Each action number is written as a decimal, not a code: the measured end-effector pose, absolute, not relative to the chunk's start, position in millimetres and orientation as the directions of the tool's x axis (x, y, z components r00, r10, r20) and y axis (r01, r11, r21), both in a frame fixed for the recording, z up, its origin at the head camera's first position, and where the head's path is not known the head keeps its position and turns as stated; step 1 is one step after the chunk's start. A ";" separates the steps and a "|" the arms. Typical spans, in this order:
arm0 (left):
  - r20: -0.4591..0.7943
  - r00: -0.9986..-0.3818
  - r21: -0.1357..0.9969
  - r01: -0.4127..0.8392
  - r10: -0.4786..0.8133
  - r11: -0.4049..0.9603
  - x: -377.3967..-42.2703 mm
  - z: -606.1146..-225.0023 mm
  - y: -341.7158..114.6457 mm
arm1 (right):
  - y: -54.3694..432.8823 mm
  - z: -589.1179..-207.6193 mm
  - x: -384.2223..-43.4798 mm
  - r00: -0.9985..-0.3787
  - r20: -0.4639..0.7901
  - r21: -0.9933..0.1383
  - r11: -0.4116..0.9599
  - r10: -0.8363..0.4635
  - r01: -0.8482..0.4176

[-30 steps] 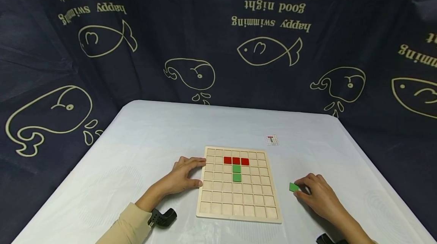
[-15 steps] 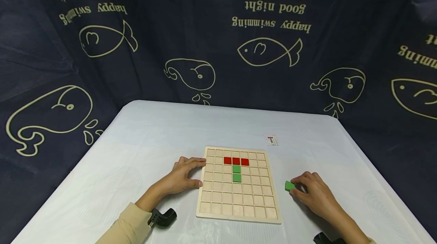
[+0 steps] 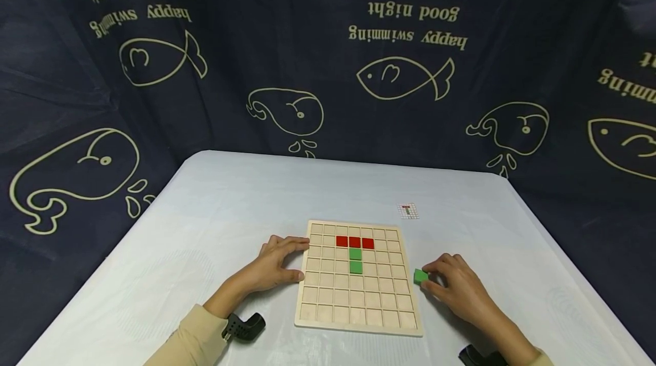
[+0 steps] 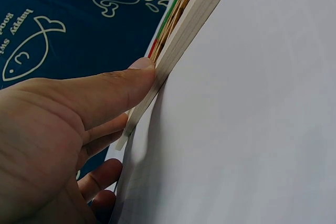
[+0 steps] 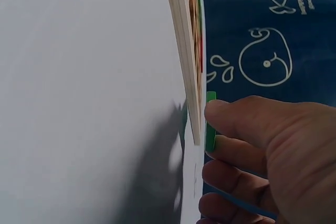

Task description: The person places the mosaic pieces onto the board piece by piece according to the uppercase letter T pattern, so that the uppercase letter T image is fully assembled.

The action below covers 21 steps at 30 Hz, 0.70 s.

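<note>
A light wooden grid board (image 3: 335, 313) lies on the table. Three red square tiles (image 3: 355, 242) form a row in its upper part, with two green tiles (image 3: 356, 267) in a column below the middle one. My left hand (image 3: 274, 263) rests along the board's left edge, thumb and fingertips touching the side; the left wrist view shows the thumb (image 4: 118, 90) against the rim. Between thumb and fingers, my right hand (image 3: 458, 286) pinches another green square tile (image 3: 420, 276) just off the board's right edge. That tile (image 5: 211, 129) appears edge-on in the right wrist view.
A small printed card (image 3: 408, 210) with a coloured grid pattern lies on the white tabletop (image 3: 246, 195) behind the board. Dark blue fabric (image 3: 307, 30) printed with fish and whales hangs around the table. Each wrist carries a black device (image 3: 246, 327).
The right hand has moved left with the green tile, from out on the tabletop to close beside the board. My left hand and the board stay in place.
</note>
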<state>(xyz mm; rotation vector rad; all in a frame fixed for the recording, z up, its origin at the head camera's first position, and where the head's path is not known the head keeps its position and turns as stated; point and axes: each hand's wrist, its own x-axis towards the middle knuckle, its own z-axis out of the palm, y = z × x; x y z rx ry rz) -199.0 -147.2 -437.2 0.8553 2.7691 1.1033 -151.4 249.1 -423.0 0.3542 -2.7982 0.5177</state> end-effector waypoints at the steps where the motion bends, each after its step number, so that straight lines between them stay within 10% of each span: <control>1: 0.159 -0.847 0.647 0.478 0.507 0.595 -199.1 -437.2 -147.1 | 247.5 -422.8 -151.6 -0.933 0.307 -0.314 0.905 -0.190 -0.288; 21: 0.156 -0.843 0.657 0.477 0.514 0.584 -200.8 -439.6 -148.0 | 209.1 -423.9 -158.4 -0.890 0.339 -0.312 0.855 -0.307 -0.414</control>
